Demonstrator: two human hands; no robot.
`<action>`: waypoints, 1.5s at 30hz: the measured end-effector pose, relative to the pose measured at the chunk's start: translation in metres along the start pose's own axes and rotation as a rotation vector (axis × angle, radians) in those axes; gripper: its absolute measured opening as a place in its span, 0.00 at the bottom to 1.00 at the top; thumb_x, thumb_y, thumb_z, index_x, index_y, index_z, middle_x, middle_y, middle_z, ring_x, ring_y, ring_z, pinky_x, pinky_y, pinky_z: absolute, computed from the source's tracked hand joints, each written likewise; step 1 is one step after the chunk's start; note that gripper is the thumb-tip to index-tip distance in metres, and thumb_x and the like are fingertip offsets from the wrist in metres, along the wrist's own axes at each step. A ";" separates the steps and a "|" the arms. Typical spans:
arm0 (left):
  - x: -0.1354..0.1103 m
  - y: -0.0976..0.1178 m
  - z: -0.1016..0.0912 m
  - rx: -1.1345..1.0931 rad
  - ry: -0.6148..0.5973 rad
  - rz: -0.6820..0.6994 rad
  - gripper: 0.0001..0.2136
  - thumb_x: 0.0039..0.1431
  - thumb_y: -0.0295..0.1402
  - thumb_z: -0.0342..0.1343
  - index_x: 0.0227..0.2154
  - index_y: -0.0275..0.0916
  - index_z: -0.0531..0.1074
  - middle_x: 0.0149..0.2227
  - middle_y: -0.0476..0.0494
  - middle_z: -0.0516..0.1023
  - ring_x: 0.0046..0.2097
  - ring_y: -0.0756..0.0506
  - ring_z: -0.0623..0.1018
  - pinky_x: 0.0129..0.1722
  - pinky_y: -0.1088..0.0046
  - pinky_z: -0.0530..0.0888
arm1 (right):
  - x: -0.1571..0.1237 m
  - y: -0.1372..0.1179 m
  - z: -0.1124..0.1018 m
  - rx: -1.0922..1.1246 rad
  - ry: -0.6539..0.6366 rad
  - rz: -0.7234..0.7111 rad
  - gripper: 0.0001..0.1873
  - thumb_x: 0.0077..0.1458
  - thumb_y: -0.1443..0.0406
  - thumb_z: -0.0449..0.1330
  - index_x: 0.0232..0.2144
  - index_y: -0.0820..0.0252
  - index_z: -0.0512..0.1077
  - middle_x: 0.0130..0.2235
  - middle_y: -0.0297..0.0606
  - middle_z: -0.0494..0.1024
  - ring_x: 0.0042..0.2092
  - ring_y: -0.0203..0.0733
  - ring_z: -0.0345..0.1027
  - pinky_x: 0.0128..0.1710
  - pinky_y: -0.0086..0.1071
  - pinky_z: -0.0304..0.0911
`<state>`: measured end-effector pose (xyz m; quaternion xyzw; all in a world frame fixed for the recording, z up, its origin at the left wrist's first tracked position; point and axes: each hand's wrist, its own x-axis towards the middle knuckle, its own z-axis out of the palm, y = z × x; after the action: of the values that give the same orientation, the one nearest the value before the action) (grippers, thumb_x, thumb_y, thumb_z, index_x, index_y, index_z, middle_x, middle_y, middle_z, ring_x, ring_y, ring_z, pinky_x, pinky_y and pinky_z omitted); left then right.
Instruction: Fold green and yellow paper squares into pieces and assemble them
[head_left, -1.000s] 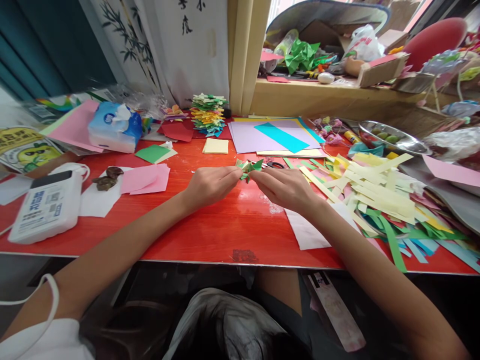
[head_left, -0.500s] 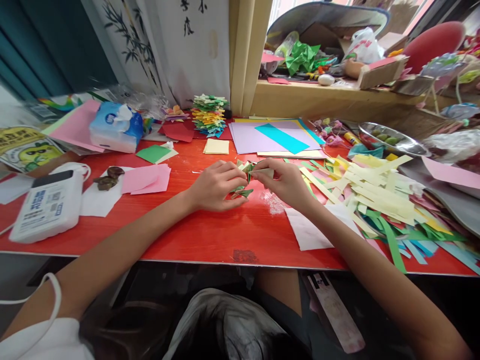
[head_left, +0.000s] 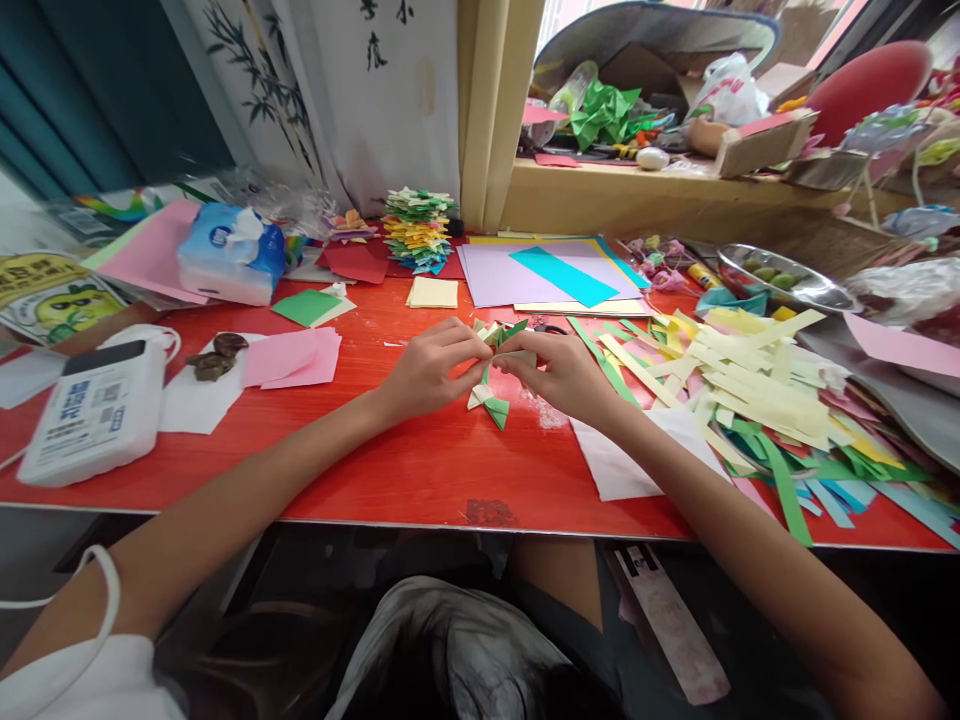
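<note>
Both my hands meet over the middle of the red table. My left hand and my right hand pinch a small folded paper piece of green and pale yellow between their fingertips. Its pointed flaps stick out above the fingers and hang down below them, close to the tabletop. Both hands are closed round it.
A heap of cut paper strips lies at the right. Purple and blue sheets and a stack of folded pieces sit behind. Pink squares, a tissue pack and a white box are at the left.
The hands have shifted and turned the folded piece; more of its lower flaps now hang below the fingers. The right hand's fingers have curled in closer to the left hand.
</note>
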<state>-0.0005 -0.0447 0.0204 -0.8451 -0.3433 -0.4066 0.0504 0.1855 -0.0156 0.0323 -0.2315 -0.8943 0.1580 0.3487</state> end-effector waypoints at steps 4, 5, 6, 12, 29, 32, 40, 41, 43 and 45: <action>0.002 0.006 -0.001 -0.036 0.019 -0.096 0.04 0.52 0.27 0.51 0.26 0.37 0.69 0.26 0.48 0.72 0.32 0.51 0.68 0.33 0.74 0.68 | -0.002 0.000 0.005 -0.089 0.020 -0.159 0.08 0.57 0.68 0.50 0.30 0.63 0.69 0.30 0.37 0.73 0.31 0.33 0.64 0.30 0.27 0.57; 0.002 0.006 -0.001 -0.035 0.020 -0.085 0.04 0.52 0.27 0.51 0.26 0.37 0.69 0.26 0.48 0.72 0.32 0.51 0.68 0.33 0.74 0.68 | -0.002 0.001 0.006 -0.096 0.027 -0.162 0.08 0.57 0.68 0.50 0.30 0.62 0.68 0.30 0.37 0.73 0.31 0.33 0.64 0.30 0.27 0.57; 0.002 0.006 -0.001 -0.028 0.018 -0.066 0.04 0.52 0.27 0.51 0.25 0.37 0.69 0.26 0.48 0.72 0.32 0.51 0.68 0.33 0.74 0.68 | -0.003 0.001 0.007 -0.098 0.039 -0.144 0.08 0.57 0.68 0.49 0.30 0.62 0.68 0.30 0.36 0.73 0.30 0.32 0.64 0.29 0.27 0.58; 0.001 0.004 0.001 0.002 0.022 -0.034 0.04 0.53 0.27 0.49 0.25 0.37 0.68 0.26 0.47 0.71 0.32 0.50 0.67 0.32 0.73 0.68 | -0.005 0.002 0.010 -0.106 0.025 -0.143 0.10 0.58 0.68 0.48 0.31 0.62 0.68 0.29 0.37 0.73 0.31 0.33 0.65 0.28 0.27 0.58; 0.000 -0.014 -0.008 0.028 -0.479 0.267 0.17 0.51 0.41 0.53 0.42 0.39 0.68 0.47 0.42 0.71 0.54 0.42 0.63 0.53 0.62 0.62 | 0.002 0.021 -0.006 0.288 0.150 0.364 0.11 0.54 0.60 0.52 0.34 0.62 0.68 0.23 0.33 0.69 0.22 0.30 0.58 0.21 0.25 0.53; -0.002 -0.012 -0.002 0.087 -0.485 0.314 0.12 0.56 0.37 0.48 0.39 0.37 0.69 0.40 0.41 0.74 0.46 0.45 0.71 0.47 0.67 0.67 | 0.003 0.020 -0.005 0.364 0.107 0.366 0.10 0.54 0.60 0.52 0.33 0.62 0.66 0.26 0.33 0.69 0.23 0.29 0.59 0.21 0.24 0.54; -0.007 -0.009 0.008 0.334 -0.307 0.370 0.12 0.57 0.25 0.42 0.41 0.32 0.67 0.31 0.42 0.75 0.36 0.47 0.74 0.37 0.69 0.70 | 0.003 0.008 -0.010 0.272 0.112 0.245 0.09 0.55 0.61 0.52 0.34 0.60 0.66 0.24 0.31 0.67 0.23 0.30 0.59 0.22 0.25 0.55; -0.007 -0.008 0.008 0.321 -0.275 0.316 0.11 0.57 0.25 0.42 0.40 0.32 0.67 0.32 0.42 0.75 0.37 0.47 0.74 0.38 0.69 0.70 | 0.003 0.007 -0.011 0.225 0.113 0.214 0.08 0.55 0.62 0.52 0.34 0.60 0.67 0.25 0.32 0.68 0.24 0.30 0.60 0.23 0.25 0.56; -0.005 -0.008 0.006 0.267 -0.209 0.193 0.09 0.57 0.26 0.44 0.39 0.34 0.67 0.34 0.43 0.75 0.38 0.47 0.74 0.39 0.69 0.70 | 0.003 0.005 -0.013 0.131 0.108 0.136 0.07 0.56 0.64 0.52 0.33 0.61 0.67 0.28 0.34 0.71 0.26 0.30 0.62 0.26 0.26 0.57; -0.003 -0.008 0.004 0.192 -0.127 0.064 0.08 0.58 0.29 0.46 0.38 0.36 0.67 0.35 0.45 0.76 0.37 0.48 0.74 0.38 0.71 0.71 | 0.004 0.002 -0.013 0.069 0.103 0.071 0.06 0.56 0.66 0.52 0.33 0.61 0.67 0.30 0.34 0.72 0.26 0.30 0.63 0.28 0.26 0.58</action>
<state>-0.0046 -0.0388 0.0140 -0.8711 -0.3559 -0.3155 0.1223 0.1928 -0.0104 0.0429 -0.2587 -0.8605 0.1889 0.3962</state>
